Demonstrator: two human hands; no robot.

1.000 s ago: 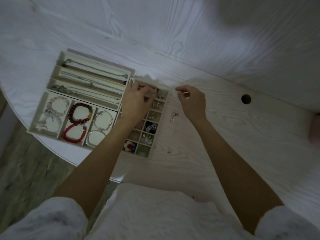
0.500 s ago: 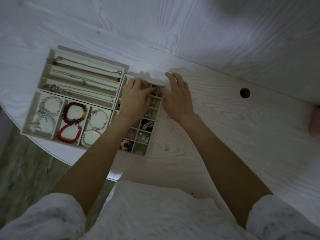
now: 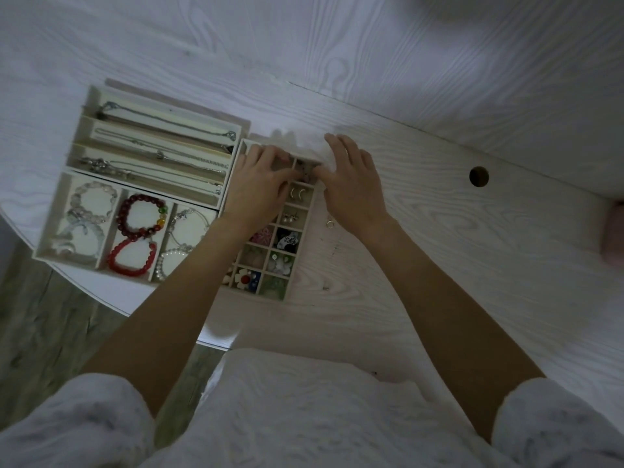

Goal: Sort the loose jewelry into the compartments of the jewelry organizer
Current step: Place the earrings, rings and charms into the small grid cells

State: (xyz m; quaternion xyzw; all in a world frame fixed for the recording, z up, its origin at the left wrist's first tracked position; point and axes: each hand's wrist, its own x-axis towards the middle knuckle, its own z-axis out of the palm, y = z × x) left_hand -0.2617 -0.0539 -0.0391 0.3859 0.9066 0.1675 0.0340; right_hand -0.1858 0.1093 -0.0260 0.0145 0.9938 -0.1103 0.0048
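pink object [image 3: 615, 231] cut by right edge, far organizer cells [image 3: 297, 163] hand-covered

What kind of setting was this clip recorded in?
Probably a home, at a desk or dressing table. The pale wood-grain tabletop has a round cable hole, wood-look flooring shows past its edge, and personal jewelry trays sit on it: a bracelet and necklace tray and a small-compartment organizer.

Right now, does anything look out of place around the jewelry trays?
Yes: a small ring-like piece lies loose on the table, right of the small-compartment tray, outside any compartment. The trays' contents look orderly.
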